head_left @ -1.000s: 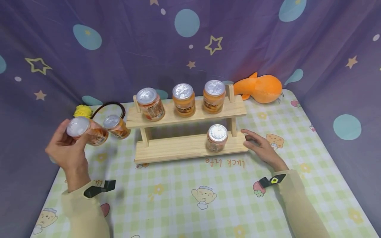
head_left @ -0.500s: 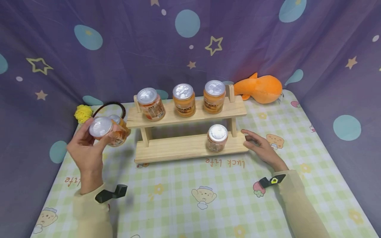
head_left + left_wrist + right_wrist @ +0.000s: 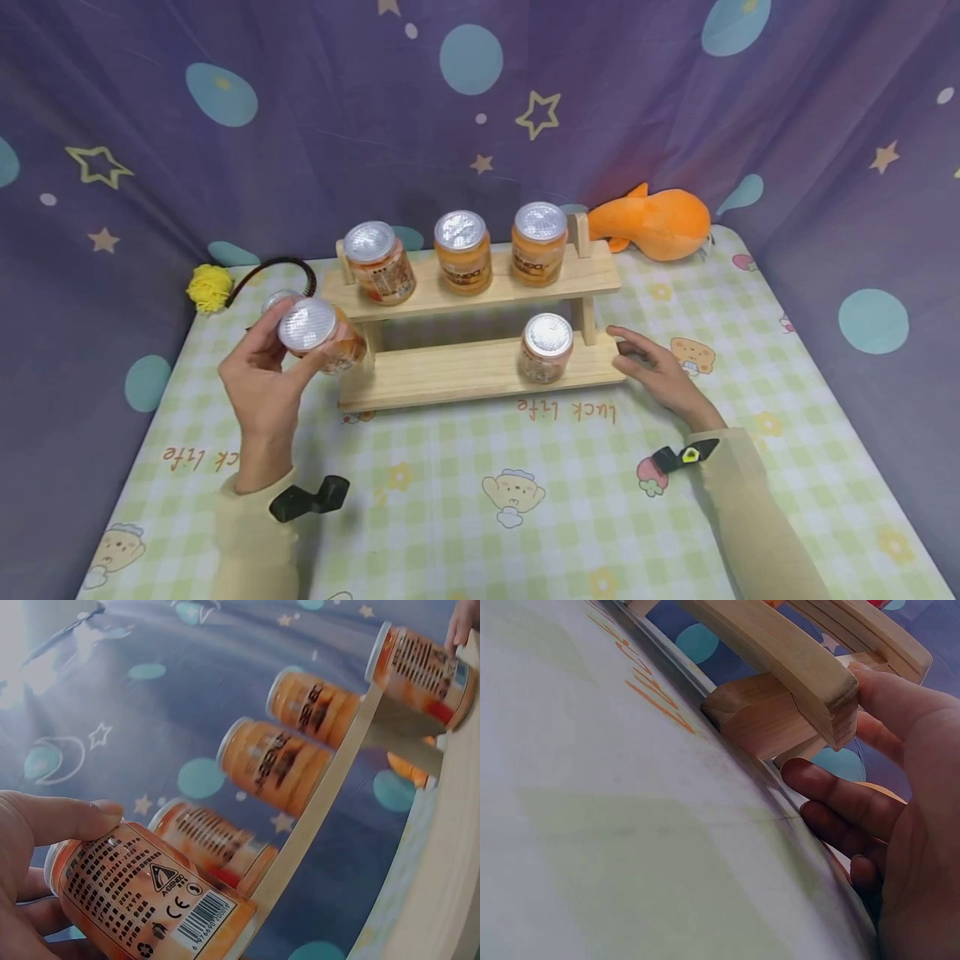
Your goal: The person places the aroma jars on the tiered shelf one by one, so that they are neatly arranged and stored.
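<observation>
My left hand [image 3: 262, 375] grips an orange-labelled jar [image 3: 322, 329] with a silver lid, thumb and fingers at its lid end. The jar is tilted, lid toward the left, at the left end of the wooden two-tier shelf [image 3: 427, 375]. Its printed label and barcode face the left wrist view. My right hand [image 3: 660, 375] is at the shelf's right end, fingertips touching the end of the lower board [image 3: 832, 712] and the other fingers loosely bent. One similar jar [image 3: 546, 350] stands on the lower board, toward the right.
On the upper board stand three jars: a left one [image 3: 381, 265], a middle one [image 3: 463, 254] and a right one [image 3: 540, 246]. Another jar's lid [image 3: 281, 298] shows behind my left hand. A yellow pompom [image 3: 210, 287] with a dark coil and an orange plush [image 3: 663, 223] lie farther back.
My left hand has carried the jar to the right, from beyond the other jar at the left to the shelf's left end. My right hand has stayed put.
</observation>
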A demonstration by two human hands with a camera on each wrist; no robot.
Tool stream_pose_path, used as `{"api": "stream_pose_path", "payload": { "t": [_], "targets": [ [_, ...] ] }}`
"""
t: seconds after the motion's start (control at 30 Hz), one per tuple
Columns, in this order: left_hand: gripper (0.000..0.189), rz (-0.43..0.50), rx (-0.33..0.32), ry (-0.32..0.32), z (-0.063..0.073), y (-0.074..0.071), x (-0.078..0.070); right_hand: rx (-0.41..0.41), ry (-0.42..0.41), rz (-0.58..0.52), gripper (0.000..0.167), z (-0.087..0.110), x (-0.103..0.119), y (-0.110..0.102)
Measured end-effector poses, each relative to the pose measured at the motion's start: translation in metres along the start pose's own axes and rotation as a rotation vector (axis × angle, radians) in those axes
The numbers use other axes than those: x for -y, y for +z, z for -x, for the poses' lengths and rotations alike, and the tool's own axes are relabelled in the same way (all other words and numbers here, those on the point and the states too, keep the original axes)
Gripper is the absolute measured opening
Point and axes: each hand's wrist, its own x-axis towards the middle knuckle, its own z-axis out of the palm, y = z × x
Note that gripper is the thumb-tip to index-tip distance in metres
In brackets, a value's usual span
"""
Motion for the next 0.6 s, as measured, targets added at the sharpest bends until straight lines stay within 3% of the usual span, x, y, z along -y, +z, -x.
{"api": "stream_pose_path", "payload": {
  "t": [0.23,0.37,0.6],
  "targets": [
    [0.061,-0.072,0.097,-0.012,0.009,0.017,0.002,-0.003,0.005,0.004,0.049,0.000,0.000,0.000],
    [0.062,-0.096,0.135,-0.049,0.014,0.028,0.003,-0.002,0.003,0.001,0.049,0.000,0.000,-0.001],
    [0.063,-0.036,0.246,-0.065,0.021,0.046,0.009,-0.001,0.015,0.003,0.050,0.000,0.001,0.000]
  ]
}}
